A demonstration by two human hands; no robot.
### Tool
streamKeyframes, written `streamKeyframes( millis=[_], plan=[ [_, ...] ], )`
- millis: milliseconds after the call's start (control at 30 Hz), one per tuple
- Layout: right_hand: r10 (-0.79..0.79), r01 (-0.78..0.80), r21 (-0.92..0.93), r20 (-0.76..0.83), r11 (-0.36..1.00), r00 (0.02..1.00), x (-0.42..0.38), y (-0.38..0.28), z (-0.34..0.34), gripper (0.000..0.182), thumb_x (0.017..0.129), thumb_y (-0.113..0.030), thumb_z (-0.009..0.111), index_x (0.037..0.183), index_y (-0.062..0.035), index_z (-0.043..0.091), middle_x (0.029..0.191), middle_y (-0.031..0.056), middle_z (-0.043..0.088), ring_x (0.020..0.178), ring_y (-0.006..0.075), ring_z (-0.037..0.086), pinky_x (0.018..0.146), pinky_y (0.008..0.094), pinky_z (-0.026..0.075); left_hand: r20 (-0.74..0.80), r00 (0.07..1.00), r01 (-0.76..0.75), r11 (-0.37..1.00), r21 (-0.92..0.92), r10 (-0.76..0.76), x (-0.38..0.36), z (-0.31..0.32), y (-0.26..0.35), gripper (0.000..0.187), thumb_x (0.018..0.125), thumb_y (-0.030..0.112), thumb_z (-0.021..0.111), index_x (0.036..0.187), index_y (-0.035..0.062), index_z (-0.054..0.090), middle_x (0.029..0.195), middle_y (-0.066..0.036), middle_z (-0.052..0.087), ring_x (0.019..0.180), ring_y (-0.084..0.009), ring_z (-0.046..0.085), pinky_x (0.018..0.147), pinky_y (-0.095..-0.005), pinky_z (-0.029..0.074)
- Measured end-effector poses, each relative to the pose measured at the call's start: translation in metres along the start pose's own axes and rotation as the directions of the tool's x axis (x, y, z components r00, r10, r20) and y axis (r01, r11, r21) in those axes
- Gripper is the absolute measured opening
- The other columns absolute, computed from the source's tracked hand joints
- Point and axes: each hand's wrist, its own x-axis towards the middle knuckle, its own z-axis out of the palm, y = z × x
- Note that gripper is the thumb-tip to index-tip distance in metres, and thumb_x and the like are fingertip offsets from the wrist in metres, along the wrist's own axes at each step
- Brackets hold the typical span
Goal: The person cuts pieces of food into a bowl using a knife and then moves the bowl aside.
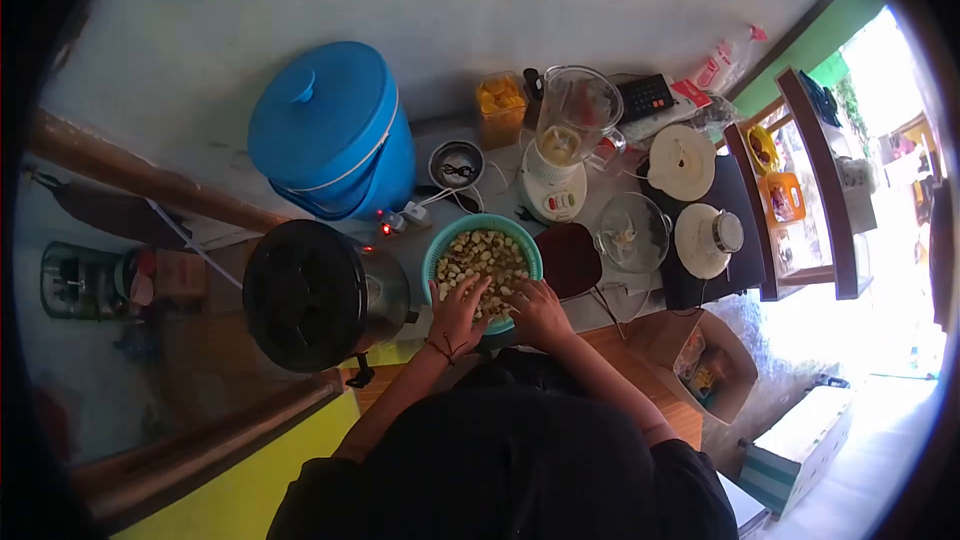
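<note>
A round turquoise plastic basket [432,246] stands at the counter's front edge, holding many small pale, brownish-flecked pieces [485,255] that look like garlic cloves. My left hand [458,315] lies over the basket's near left side, fingers stretched out and apart on the pieces. At the near right side my right hand [540,314] reaches over the rim, its fingers bent close together down at the pieces. Its fingertips are partly hidden, and whatever they pinch cannot be made out.
Left of the basket stand a black-lidded metal pot [305,295] and a blue lidded bucket [330,130]. Behind are a small metal bowl [457,165] and a blender [556,180]. A dark red tray [568,258] and a clear bowl [634,232] lie to the right.
</note>
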Motion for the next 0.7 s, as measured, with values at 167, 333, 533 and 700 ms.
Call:
streamKeyframes(
  millis=[167,333,533,700],
  plan=[
    [0.025,-0.02,0.08,-0.066,0.997,0.997,-0.001,0.001,-0.014,0.026,0.076,-0.012,0.065,0.102,-0.0079,0.065,0.109,0.0089,0.061,0.106,0.0286,0.056,0.091,0.0419,0.045,-0.066,0.997,-0.052,0.995,-0.083,0.047,0.01,-0.001,0.002,0.06,0.082,0.023,0.067,0.137,0.0197,0.043,0.13,-0.004,0.05,0.122,-0.0238,0.047,0.111,-0.0627,0.008],
    [0.051,-0.042,0.094,-0.097,0.995,0.994,-0.015,0.027,-0.028,0.027,0.076,-0.009,0.064,0.103,-0.0082,0.065,0.099,0.0101,0.064,0.098,0.03,0.058,0.086,0.0409,0.047,-0.042,0.994,-0.11,0.965,-0.24,0.103,0.031,-0.003,0.019,0.048,0.082,0.019,0.066,0.129,0.0151,0.052,0.122,-0.01,0.056,0.114,-0.0286,0.053,0.1,-0.0499,0.035],
    [0.121,-0.088,0.248,-0.119,0.965,0.986,-0.03,0.077,-0.069,0.022,0.077,-0.009,0.061,0.099,-0.0074,0.065,0.093,0.0124,0.065,0.089,0.0329,0.061,0.078,0.0425,0.05,0.013,0.993,-0.109,0.955,-0.275,0.117,0.072,0.028,0.061,0.045,0.083,0.017,0.066,0.126,0.0115,0.055,0.12,-0.013,0.057,0.107,-0.0308,0.057,0.089,-0.044,0.046],
    [0.173,-0.136,0.353,-0.077,0.926,0.982,-0.042,0.133,-0.104,0.02,0.08,-0.01,0.059,0.098,-0.0053,0.066,0.091,0.0147,0.066,0.089,0.0347,0.063,0.078,0.0435,0.051,-0.039,0.989,-0.146,0.929,-0.341,0.141,0.12,0.048,0.117,0.041,0.085,0.019,0.066,0.123,0.0088,0.057,0.118,-0.014,0.057,0.104,-0.0325,0.059,0.086,-0.0421,0.049]
  ],
)
